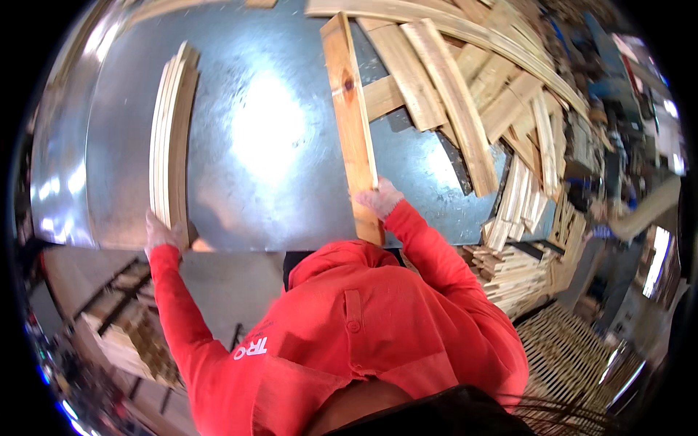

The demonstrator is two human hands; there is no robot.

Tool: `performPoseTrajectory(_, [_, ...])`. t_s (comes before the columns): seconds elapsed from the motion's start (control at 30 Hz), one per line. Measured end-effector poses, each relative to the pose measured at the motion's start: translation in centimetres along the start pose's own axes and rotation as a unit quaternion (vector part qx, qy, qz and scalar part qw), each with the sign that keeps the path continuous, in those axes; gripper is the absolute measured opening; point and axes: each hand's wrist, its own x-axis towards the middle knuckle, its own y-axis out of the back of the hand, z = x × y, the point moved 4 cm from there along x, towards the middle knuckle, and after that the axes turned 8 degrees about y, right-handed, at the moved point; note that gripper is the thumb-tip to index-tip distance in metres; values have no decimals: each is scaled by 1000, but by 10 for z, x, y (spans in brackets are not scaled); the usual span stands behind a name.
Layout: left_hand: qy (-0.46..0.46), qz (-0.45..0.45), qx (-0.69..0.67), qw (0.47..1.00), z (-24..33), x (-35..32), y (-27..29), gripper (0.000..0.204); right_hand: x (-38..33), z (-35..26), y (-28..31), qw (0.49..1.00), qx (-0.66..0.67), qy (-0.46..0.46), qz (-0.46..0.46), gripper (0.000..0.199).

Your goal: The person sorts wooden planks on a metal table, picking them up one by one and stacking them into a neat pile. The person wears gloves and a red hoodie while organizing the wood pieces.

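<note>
My right hand (380,198), in a pale thin glove, grips the right edge of a long wooden board (347,109) near its close end. That board has a dark knot and points away from me across the metal table (233,196). At the table's near left edge, my left hand (161,234) closes around the near end of a neat stack of narrow boards (173,138), laid side by side. My left thumb and fingers are partly hidden against the wood.
A loose heap of boards (458,102) covers the table's far right, with short pieces (518,200) at its near right corner. Below the edge stand a rack of stacked wood (127,334) on the left and a pile of boards (509,276) on the right.
</note>
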Motion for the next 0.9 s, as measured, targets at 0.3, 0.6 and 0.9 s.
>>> performPoseTrajectory(0.3, [-354, 128, -77, 923, 292, 12, 70, 89, -173, -12, 88, 831, 60, 205, 513, 35])
performPoseTrajectory(0.6, [-464, 281, 131, 830, 651, 212, 63, 84, -421, 172, 171, 510, 89, -102, 850, 43])
performPoseTrajectory(0.9, [-659, 232, -63, 712, 666, -58, -59, 61, -567, 320, 204, 447, -31, -525, 724, 49])
